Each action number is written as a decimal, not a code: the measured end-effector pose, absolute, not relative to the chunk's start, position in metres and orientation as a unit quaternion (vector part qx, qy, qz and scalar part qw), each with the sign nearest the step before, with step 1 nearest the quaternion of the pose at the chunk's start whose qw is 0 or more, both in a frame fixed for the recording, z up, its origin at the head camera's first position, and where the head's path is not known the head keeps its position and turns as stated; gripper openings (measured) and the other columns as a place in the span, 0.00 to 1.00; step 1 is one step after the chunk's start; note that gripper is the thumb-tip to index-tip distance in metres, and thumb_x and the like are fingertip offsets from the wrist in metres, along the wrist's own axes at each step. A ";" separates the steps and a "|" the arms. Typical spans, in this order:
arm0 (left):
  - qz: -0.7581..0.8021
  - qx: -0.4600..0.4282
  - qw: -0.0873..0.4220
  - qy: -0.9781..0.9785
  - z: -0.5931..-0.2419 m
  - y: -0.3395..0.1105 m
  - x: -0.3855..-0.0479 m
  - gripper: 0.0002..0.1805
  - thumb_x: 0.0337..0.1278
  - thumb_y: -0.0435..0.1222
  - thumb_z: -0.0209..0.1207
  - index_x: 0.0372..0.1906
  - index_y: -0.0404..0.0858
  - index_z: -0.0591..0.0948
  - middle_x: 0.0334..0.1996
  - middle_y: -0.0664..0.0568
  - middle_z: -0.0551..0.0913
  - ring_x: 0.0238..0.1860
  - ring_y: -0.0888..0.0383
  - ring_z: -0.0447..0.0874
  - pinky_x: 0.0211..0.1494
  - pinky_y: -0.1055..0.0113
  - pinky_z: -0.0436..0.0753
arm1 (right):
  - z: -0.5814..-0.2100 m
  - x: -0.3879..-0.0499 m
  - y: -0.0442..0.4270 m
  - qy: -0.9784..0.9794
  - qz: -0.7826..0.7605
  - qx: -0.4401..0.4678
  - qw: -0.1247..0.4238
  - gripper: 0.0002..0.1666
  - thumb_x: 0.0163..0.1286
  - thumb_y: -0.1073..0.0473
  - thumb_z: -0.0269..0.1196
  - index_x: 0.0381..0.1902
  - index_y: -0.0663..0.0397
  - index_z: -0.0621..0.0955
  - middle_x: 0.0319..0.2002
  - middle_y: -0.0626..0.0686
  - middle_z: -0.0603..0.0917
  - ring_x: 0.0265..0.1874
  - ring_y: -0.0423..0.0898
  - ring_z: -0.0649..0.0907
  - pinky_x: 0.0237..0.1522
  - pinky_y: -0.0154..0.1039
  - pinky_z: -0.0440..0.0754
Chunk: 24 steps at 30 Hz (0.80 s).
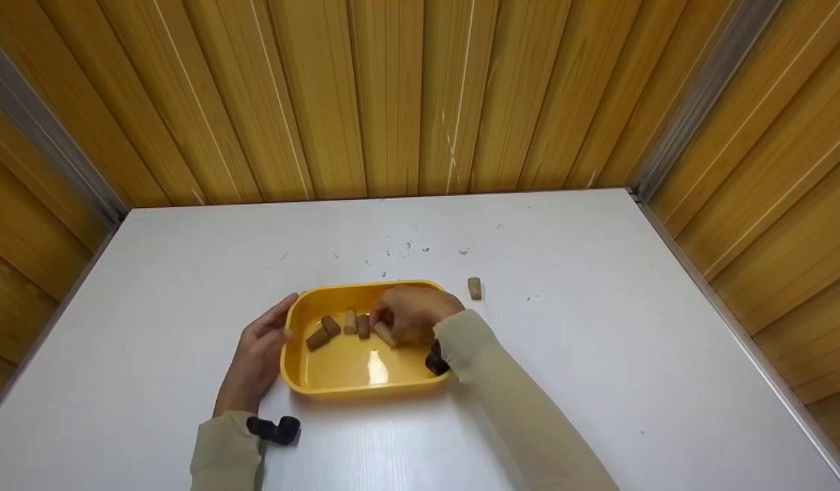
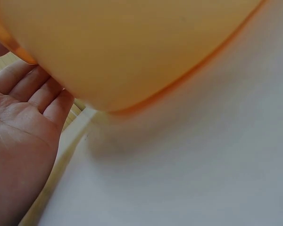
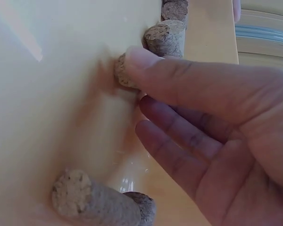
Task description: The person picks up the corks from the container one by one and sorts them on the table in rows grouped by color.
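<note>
The yellow plastic tray [image 1: 338,391] lies on the white table, with my left hand [image 1: 255,354] holding its left rim, thumb at the edge and fingers along the outside wall. In the left wrist view the fingers of the left hand [image 2: 23,117] run behind the tray wall [image 2: 132,56]. My right hand [image 1: 416,310] reaches inside the tray and pinches a light cork [image 1: 384,333] between thumb and fingertips. That cork [image 3: 124,73] is partly covered by the thumb. Left of it is a row of brown and light corks [image 1: 350,322].
Another cork [image 1: 474,288] stands on the table right of the tray. Two more corks, one of them light [image 3: 99,200], lie in the tray below the right hand in the right wrist view. Wood-patterned panels [image 1: 393,102] border the table [image 1: 597,327].
</note>
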<state>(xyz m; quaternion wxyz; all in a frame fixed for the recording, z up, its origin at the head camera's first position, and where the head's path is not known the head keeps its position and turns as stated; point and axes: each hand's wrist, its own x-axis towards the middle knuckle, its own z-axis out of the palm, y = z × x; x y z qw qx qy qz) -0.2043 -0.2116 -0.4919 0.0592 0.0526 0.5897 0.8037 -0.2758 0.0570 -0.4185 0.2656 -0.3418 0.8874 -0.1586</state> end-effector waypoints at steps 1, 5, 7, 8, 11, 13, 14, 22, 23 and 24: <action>0.802 0.058 0.059 0.592 -0.492 -0.212 -0.204 0.33 0.61 0.24 0.45 0.73 0.33 0.59 0.73 0.46 0.61 0.68 0.65 0.67 0.69 0.72 0.67 | -0.419 -0.276 0.057 0.888 -0.157 -0.343 0.264 0.20 0.53 0.64 0.72 0.46 0.46 0.84 0.42 0.43 0.83 0.40 0.39 0.76 0.48 0.34 0.78; 0.802 0.064 0.054 0.591 -0.492 -0.211 -0.204 0.33 0.59 0.22 0.44 0.73 0.31 0.58 0.72 0.46 0.62 0.67 0.64 0.68 0.69 0.72 0.68 | -0.419 -0.277 0.059 0.886 -0.167 -0.342 0.264 0.20 0.55 0.63 0.70 0.47 0.45 0.85 0.42 0.42 0.84 0.40 0.38 0.77 0.49 0.34 0.79; 0.804 0.064 0.052 0.589 -0.492 -0.211 -0.204 0.33 0.59 0.22 0.43 0.72 0.31 0.58 0.72 0.47 0.63 0.67 0.64 0.68 0.69 0.72 0.68 | -0.419 -0.278 0.060 0.884 -0.182 -0.333 0.273 0.20 0.55 0.64 0.69 0.47 0.45 0.85 0.42 0.43 0.84 0.41 0.39 0.78 0.50 0.35 0.79; 0.805 0.062 0.052 0.588 -0.492 -0.211 -0.204 0.33 0.60 0.22 0.44 0.72 0.31 0.58 0.71 0.48 0.64 0.67 0.64 0.69 0.69 0.72 0.68 | -0.419 -0.279 0.061 0.883 -0.190 -0.328 0.278 0.21 0.55 0.64 0.69 0.48 0.45 0.85 0.42 0.43 0.84 0.41 0.39 0.79 0.51 0.36 0.79; 0.804 0.061 0.053 0.588 -0.491 -0.211 -0.204 0.32 0.61 0.23 0.45 0.72 0.31 0.58 0.71 0.49 0.65 0.67 0.65 0.68 0.69 0.72 0.68 | -0.418 -0.280 0.063 0.877 -0.212 -0.317 0.291 0.22 0.55 0.66 0.68 0.50 0.47 0.84 0.44 0.46 0.85 0.44 0.41 0.81 0.53 0.38 0.80; 0.805 0.060 0.054 0.587 -0.491 -0.211 -0.204 0.32 0.61 0.23 0.45 0.72 0.31 0.58 0.72 0.48 0.64 0.67 0.65 0.68 0.69 0.72 0.68 | -0.416 -0.280 0.064 0.873 -0.225 -0.313 0.298 0.23 0.56 0.66 0.68 0.51 0.49 0.83 0.46 0.48 0.86 0.46 0.43 0.82 0.55 0.39 0.80; 0.805 0.061 0.054 0.588 -0.490 -0.211 -0.204 0.32 0.61 0.23 0.45 0.72 0.31 0.58 0.72 0.47 0.63 0.67 0.65 0.68 0.69 0.72 0.68 | -0.415 -0.281 0.064 0.871 -0.231 -0.311 0.301 0.24 0.56 0.66 0.68 0.52 0.50 0.83 0.47 0.49 0.86 0.47 0.44 0.82 0.56 0.40 0.80; 0.809 0.060 0.054 0.583 -0.491 -0.212 -0.205 0.32 0.60 0.22 0.43 0.72 0.30 0.58 0.69 0.51 0.68 0.67 0.65 0.69 0.69 0.72 0.68 | -0.404 -0.282 0.071 0.856 -0.267 -0.321 0.306 0.23 0.59 0.66 0.66 0.55 0.52 0.82 0.50 0.51 0.85 0.50 0.47 0.82 0.55 0.40 0.80; 0.812 0.057 0.055 0.578 -0.492 -0.212 -0.205 0.32 0.60 0.22 0.43 0.72 0.30 0.58 0.68 0.53 0.69 0.67 0.65 0.69 0.69 0.72 0.68 | -0.402 -0.282 0.072 0.855 -0.268 -0.322 0.306 0.23 0.60 0.65 0.66 0.55 0.51 0.82 0.50 0.51 0.84 0.50 0.47 0.82 0.55 0.40 0.80; 0.814 0.055 0.056 0.575 -0.492 -0.212 -0.205 0.32 0.60 0.22 0.43 0.72 0.30 0.58 0.67 0.55 0.70 0.67 0.65 0.69 0.69 0.72 0.68 | -0.401 -0.282 0.073 0.854 -0.268 -0.326 0.304 0.23 0.60 0.65 0.66 0.55 0.51 0.82 0.50 0.51 0.84 0.50 0.47 0.82 0.55 0.40 0.81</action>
